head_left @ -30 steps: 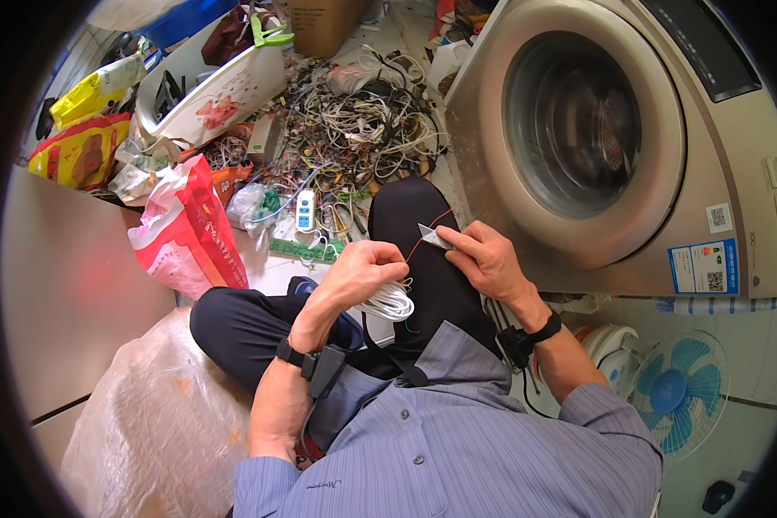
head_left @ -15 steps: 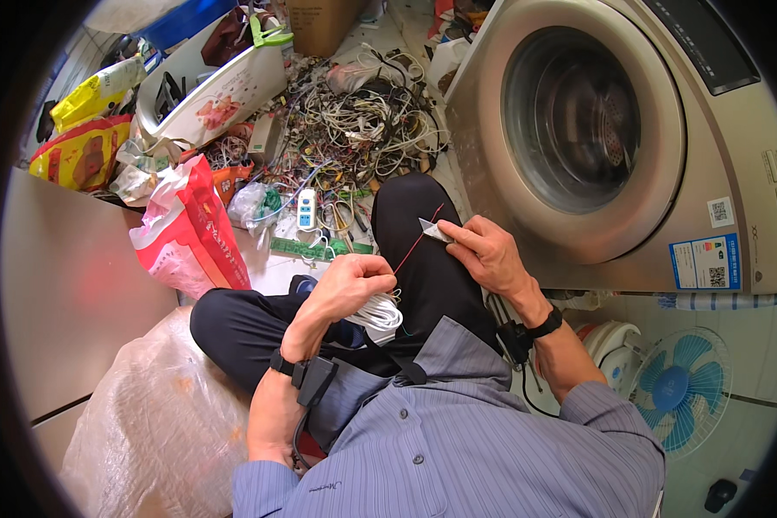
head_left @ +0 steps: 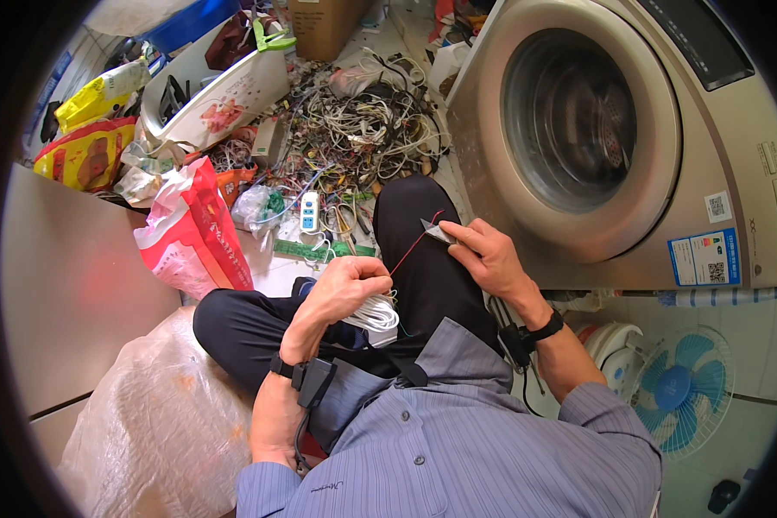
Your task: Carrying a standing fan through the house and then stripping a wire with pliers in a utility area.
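Note:
My left hand (head_left: 341, 292) is closed on a red wire (head_left: 408, 252), and a coiled white cable (head_left: 375, 314) hangs just under its fingers. A thin green strand shows beside the coil. From the left fingertips the red wire runs up and to the right over my dark trouser knee. My right hand (head_left: 490, 259) pinches a small pointed metal blade (head_left: 438, 232) between thumb and fingers. Its tip meets the wire near the wire's loose end; whether the edge cuts into it I cannot tell.
A heap of tangled cables (head_left: 367, 116) covers the floor ahead, with a white power strip (head_left: 310, 212) and a green circuit board (head_left: 319, 250) nearer. A washing machine (head_left: 483, 173) stands at right, a blue fan (head_left: 675, 388) behind it. A red-and-pink bag (head_left: 194, 233) is at left.
The blade has tilted slightly and its face looks darker. Both hands keep nearly the same pose, and the whole view has shifted a little.

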`<state>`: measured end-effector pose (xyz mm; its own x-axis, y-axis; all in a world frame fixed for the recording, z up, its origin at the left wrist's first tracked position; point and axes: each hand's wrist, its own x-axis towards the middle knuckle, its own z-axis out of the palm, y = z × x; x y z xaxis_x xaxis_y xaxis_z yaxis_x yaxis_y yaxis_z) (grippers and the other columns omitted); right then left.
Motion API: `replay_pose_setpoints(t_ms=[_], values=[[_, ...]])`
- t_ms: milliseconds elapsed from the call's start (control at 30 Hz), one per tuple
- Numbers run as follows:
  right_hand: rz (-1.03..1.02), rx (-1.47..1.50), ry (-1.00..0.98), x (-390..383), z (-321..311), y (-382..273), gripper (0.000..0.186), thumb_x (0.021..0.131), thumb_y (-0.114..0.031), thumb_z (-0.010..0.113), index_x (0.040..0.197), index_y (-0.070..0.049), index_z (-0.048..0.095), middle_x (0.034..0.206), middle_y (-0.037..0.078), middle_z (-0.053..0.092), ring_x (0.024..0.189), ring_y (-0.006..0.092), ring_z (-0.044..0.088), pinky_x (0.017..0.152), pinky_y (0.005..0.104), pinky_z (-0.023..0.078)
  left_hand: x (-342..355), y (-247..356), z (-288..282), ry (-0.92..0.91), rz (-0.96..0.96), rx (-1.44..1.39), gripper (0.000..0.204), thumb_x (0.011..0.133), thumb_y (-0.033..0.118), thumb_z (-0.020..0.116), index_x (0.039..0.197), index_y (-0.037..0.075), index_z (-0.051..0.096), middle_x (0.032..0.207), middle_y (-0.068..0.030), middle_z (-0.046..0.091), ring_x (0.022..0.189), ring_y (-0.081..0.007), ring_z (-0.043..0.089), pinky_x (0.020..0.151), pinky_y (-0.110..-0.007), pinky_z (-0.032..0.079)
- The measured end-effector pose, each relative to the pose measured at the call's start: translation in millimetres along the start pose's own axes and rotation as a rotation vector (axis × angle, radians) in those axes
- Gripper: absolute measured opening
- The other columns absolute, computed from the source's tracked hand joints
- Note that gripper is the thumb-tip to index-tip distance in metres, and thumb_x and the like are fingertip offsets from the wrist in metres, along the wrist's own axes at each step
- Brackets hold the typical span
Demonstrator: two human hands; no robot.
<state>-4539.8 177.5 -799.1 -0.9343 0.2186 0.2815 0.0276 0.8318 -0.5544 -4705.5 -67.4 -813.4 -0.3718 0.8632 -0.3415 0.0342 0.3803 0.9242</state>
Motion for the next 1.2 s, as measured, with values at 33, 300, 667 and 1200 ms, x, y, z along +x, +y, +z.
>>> replay_pose_setpoints(t_ms=[33, 300, 667, 1200], values=[[0.032, 0.162, -0.012, 0.5, -2.0, 2.5, 0.035, 0.091, -0.012, 0.074, 0.125, -0.011, 0.073, 0.083, 0.007, 0.062, 0.071, 0.0216, 0.06, 0.067, 0.034, 0.049, 0.7, -1.2, -0.2, -0.001, -0.001, -0.037, 0.02, 0.088, 0.018, 0.069, 0.089, -0.002, 0.074, 0.076, -0.0035, 0.07, 0.071, -0.0099, 0.062, 0.067, -0.028, 0.05], [0.488, 0.591, -0.206, 28.2, -33.6, -10.3, 0.023, 0.086, -0.009, 0.077, 0.108, -0.003, 0.074, 0.078, -0.008, 0.05, 0.072, 0.0025, 0.046, 0.064, 0.0233, 0.037, 4.8, -6.6, -8.4, -0.019, -0.045, -0.141, 0.017, 0.091, 0.014, 0.069, 0.087, -0.002, 0.073, 0.08, -0.0019, 0.071, 0.074, -0.0085, 0.063, 0.068, -0.026, 0.05], [-0.018, 0.216, -0.251, 57.6, -12.7, 2.6, 0.013, 0.082, -0.002, 0.078, 0.09, -0.001, 0.068, 0.087, 0.01, 0.063, 0.077, 0.0249, 0.062, 0.07, 0.0358, 0.05, 5.8, 5.5, -21.5, 0.016, -0.013, -0.101, 0.016, 0.091, 0.013, 0.071, 0.087, -0.002, 0.073, 0.079, -0.0013, 0.07, 0.074, -0.0073, 0.062, 0.067, -0.025, 0.049], [-0.354, 0.47, -0.202, 214.6, 54.0, -67.9, 0.015, 0.086, -0.008, 0.077, 0.094, 0.001, 0.067, 0.088, 0.012, 0.064, 0.081, 0.0281, 0.065, 0.074, 0.0368, 0.051, 4.1, 45.1, -123.4, 0.47, 0.14, -0.206, 0.032, 0.098, 0.018, 0.072, 0.125, 0.001, 0.072, 0.087, -0.0015, 0.072, 0.079, -0.0056, 0.063, 0.07, -0.023, 0.05]])
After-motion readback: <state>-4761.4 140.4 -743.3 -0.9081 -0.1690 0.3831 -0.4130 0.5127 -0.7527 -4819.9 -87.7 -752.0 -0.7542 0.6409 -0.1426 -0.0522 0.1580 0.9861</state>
